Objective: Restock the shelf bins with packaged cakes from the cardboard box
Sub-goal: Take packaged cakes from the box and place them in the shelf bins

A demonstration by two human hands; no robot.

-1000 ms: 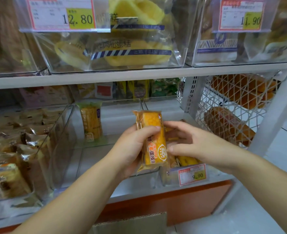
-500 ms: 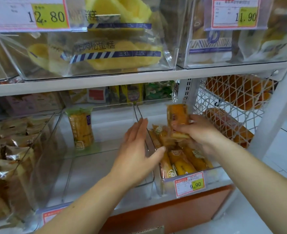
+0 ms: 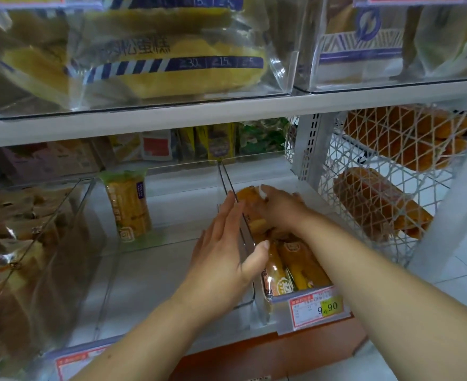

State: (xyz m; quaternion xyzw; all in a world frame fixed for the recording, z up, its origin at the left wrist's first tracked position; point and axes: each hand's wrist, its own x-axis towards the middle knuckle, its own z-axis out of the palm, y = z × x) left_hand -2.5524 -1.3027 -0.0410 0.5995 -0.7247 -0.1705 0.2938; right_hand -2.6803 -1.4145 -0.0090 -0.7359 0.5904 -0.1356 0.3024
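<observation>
Reaching w/ R hand (image 3: 279, 211) deep into the clear R bin (image 3: 265, 312), palm down, fingers draped over an orange cake pack (image 3: 246, 194) at the back. Thumb hidden, so can't tell if gripping it or just pressing it down. Bracing w/ L hand (image 3: 224, 254) along the clear wall betw. that bin & the mid bin (image 3: 171, 171): fingers straight & close together on the mid-bin side, thumb hooked over the rim toward the R-bin side, nothing held. Nearer the front of R bin, more orange packs (image 3: 301, 266) lying lengthwise, just behind a price tag (image 3: 318, 307) reading 9.90. In mid bin, one yellow pack (image 3: 129, 206), upright near the back wall, well apart from both hands. Off to the left, a third bin w/ brown-wrapped cakes (image 3: 12, 243). Overhead, shelf board (image 3: 226, 111) carrying big clear tubs of yellow sponge cakes (image 3: 158, 67). Off to the right, white mesh basket (image 3: 336, 149) w/ bread loaves (image 3: 375, 204).
</observation>
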